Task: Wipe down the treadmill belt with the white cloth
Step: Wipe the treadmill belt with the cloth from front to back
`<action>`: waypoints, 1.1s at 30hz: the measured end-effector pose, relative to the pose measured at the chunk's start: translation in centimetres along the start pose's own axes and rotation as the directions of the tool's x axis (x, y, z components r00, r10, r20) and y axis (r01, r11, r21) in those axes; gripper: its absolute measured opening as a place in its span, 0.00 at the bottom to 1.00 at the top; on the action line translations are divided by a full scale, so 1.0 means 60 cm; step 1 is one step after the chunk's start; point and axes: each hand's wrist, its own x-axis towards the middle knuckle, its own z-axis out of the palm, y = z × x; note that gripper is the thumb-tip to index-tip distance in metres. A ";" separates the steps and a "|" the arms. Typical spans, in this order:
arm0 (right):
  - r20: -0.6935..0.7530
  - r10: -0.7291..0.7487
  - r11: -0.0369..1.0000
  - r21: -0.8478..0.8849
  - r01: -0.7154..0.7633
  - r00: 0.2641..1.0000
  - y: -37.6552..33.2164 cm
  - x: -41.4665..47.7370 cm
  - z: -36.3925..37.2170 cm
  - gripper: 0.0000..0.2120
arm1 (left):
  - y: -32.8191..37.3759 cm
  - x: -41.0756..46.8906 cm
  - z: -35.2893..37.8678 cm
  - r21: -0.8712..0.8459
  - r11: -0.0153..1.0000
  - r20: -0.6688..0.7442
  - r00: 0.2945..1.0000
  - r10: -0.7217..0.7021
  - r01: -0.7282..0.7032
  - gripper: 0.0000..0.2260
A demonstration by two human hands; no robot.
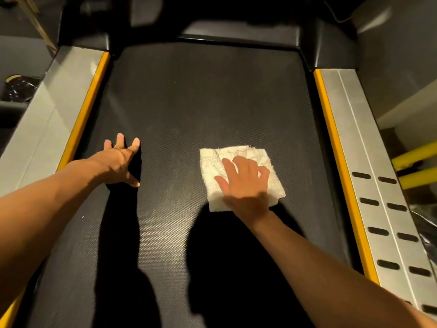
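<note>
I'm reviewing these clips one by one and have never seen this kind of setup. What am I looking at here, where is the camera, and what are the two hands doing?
There is no robot here: a person wears one wide-angle camera on the head, looking forward and down, so both bare arms reach in from the bottom of the picture. The dark textured surface is the treadmill belt, bordered on each side by a yellow strip and a grey side rail. The right hand lies flat on the folded white cloth, pressing it onto the belt right of the middle; the fingers are spread, not closed in a grip. The left hand rests open on the belt near its left edge and holds nothing; it seems to brace the person.
</note>
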 end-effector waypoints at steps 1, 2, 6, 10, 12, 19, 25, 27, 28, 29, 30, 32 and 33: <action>0.014 -0.046 0.999 -0.025 0.047 0.999 0.009 0.005 0.001 0.17 | 0.001 -0.001 0.000 -0.003 1.000 0.000 1.000 -0.001 0.001 0.54; 0.028 -0.100 0.995 -0.017 0.101 0.995 0.017 0.010 0.001 0.16 | 0.002 -0.002 0.000 -0.004 1.000 -0.004 1.000 -0.003 0.003 0.54; 0.008 -0.205 0.922 0.336 0.191 0.979 0.045 0.040 -0.014 0.15 | 0.004 0.000 0.005 -0.001 1.000 -0.016 0.999 -0.028 0.028 0.53; 0.079 0.199 0.916 0.339 -0.214 0.977 0.115 0.096 -0.036 0.13 | 0.007 0.002 0.008 0.020 0.998 -0.017 0.998 -0.053 0.053 0.52; 0.170 0.326 0.921 0.164 -0.353 0.930 0.139 0.112 -0.026 0.16 | 0.011 0.002 0.007 0.020 0.998 -0.012 0.998 -0.054 0.054 0.52; 0.453 0.222 0.962 0.041 -0.269 0.864 0.098 0.073 0.000 0.36 | 0.014 -0.003 0.007 0.016 0.998 -0.012 0.999 -0.053 0.053 0.51; 0.262 -0.128 0.966 0.250 0.060 0.956 0.069 0.013 -0.019 0.33 | 0.014 -0.006 0.005 -0.016 0.998 -0.018 0.998 -0.054 0.053 0.51; 0.192 -0.092 0.963 0.267 0.039 0.977 0.078 0.026 -0.019 0.31 | 0.014 -0.007 0.005 -0.022 0.998 -0.024 0.998 -0.052 0.051 0.51; 0.264 -0.016 0.965 0.256 -0.054 0.964 0.086 0.044 -0.021 0.33 | 0.012 -0.007 0.005 -0.023 0.998 -0.026 0.998 -0.052 0.052 0.51; 0.380 0.072 0.959 0.227 -0.169 0.922 0.094 0.062 -0.020 0.35 | 0.011 -0.007 0.004 -0.022 0.998 -0.026 0.998 -0.051 0.051 0.51; 0.455 0.147 0.952 0.177 -0.251 0.878 0.099 0.077 -0.014 0.36 | 0.011 -0.007 0.004 -0.021 0.999 -0.026 0.998 -0.049 0.049 0.51; 0.422 0.192 0.971 0.047 -0.233 0.886 0.084 0.088 -0.003 0.34 | 0.012 -0.006 0.004 -0.015 0.999 -0.027 0.998 -0.051 0.050 0.52; 0.351 0.169 0.984 -0.012 -0.176 0.921 0.067 0.086 0.000 0.30 | 0.013 -0.006 0.003 -0.013 0.998 -0.025 0.998 -0.057 0.057 0.52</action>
